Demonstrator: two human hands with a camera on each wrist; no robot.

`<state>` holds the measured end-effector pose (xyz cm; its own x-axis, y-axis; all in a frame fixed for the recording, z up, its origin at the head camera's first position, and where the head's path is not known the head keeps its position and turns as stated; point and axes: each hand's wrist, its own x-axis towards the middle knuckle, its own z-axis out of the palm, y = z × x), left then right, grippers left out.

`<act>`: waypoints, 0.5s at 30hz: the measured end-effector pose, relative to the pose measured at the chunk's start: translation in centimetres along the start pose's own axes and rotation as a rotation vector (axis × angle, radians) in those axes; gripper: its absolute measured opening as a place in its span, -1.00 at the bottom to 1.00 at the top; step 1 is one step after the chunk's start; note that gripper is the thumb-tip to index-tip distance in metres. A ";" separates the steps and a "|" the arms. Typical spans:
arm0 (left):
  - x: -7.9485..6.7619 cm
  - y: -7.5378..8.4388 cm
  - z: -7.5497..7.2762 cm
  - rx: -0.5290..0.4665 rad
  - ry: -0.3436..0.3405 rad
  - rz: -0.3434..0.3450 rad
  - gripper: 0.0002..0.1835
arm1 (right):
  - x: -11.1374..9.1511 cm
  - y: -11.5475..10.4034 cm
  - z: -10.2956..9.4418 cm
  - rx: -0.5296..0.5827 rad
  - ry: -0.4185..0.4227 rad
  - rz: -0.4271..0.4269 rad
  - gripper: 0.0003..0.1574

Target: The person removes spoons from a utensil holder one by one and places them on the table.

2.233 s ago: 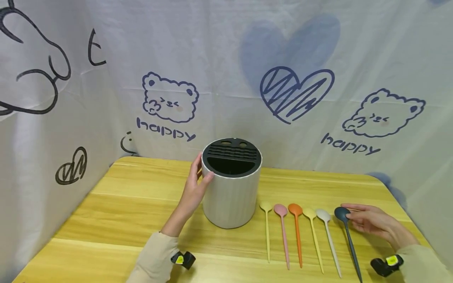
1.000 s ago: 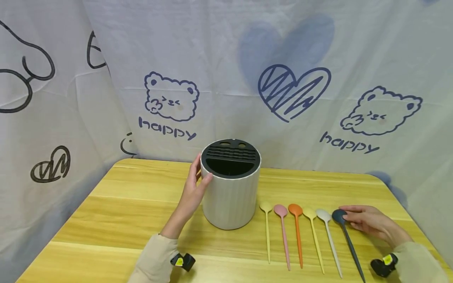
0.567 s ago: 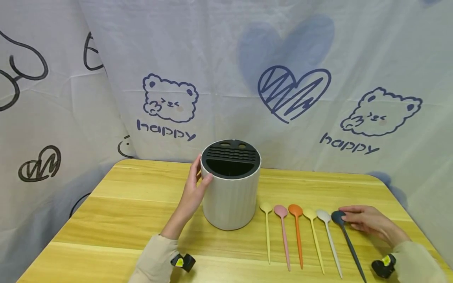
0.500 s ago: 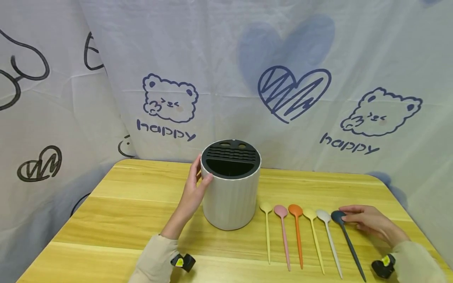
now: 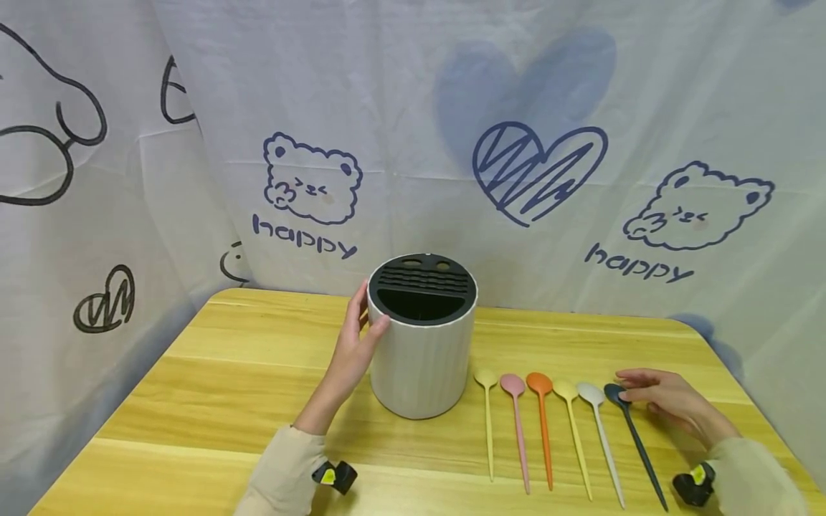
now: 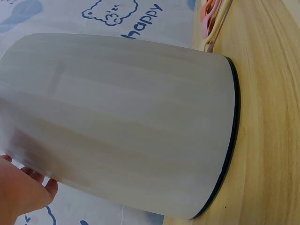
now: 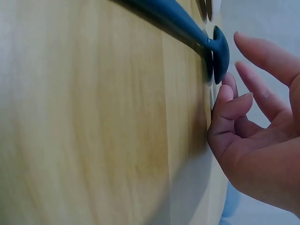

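Observation:
My left hand (image 5: 351, 351) grips the left side of a white ribbed utensil holder (image 5: 419, 373) near its rim, thumb in front and fingers behind. The holder stands upright; its dark lid (image 5: 422, 288) has slots, two round holes and a wide opening. A dark blue spoon (image 5: 640, 444) lies at the right end of a row on the table, bowl pointing away from me. My right hand (image 5: 674, 405) is at that bowl. In the right wrist view, thumb and forefinger stand apart beside the spoon's bowl (image 7: 221, 55), and the other fingers curl close to the tabletop.
Left of the dark blue spoon lie a white spoon (image 5: 603, 437), a yellow spoon (image 5: 576, 430), an orange spoon (image 5: 543, 423), a pink spoon (image 5: 518, 423) and a pale yellow spoon (image 5: 487, 423). Behind the wooden table (image 5: 213, 401) hangs a printed white cloth (image 5: 400, 107).
The dark blue spoon has shifted left, closer to the white one. My right thumb and forefinger have since come off it. My left hand and the holder stay as they were.

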<state>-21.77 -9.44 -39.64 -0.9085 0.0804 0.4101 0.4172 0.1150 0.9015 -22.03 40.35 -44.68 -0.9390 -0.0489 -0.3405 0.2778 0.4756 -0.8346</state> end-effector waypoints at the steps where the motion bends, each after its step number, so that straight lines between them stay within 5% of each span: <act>1: 0.1 0.0 0.0 0.000 -0.001 -0.001 -0.23 | 0.0 0.0 0.0 -0.001 0.002 0.001 -0.24; 9: 0.4 0.0 -0.6 0.000 -0.004 -0.043 -0.23 | -0.1 -0.3 0.0 -0.031 0.052 -0.039 -0.18; 15: 0.4 -0.4 -3.2 0.092 -0.036 -0.028 -0.22 | -0.4 -1.2 0.3 -0.087 0.083 -0.110 -0.22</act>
<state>-22.41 -12.60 -39.38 -0.9191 0.1109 0.3781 0.3935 0.2077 0.8956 -21.88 39.52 -43.69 -0.9774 -0.0335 -0.2088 0.1571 0.5459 -0.8230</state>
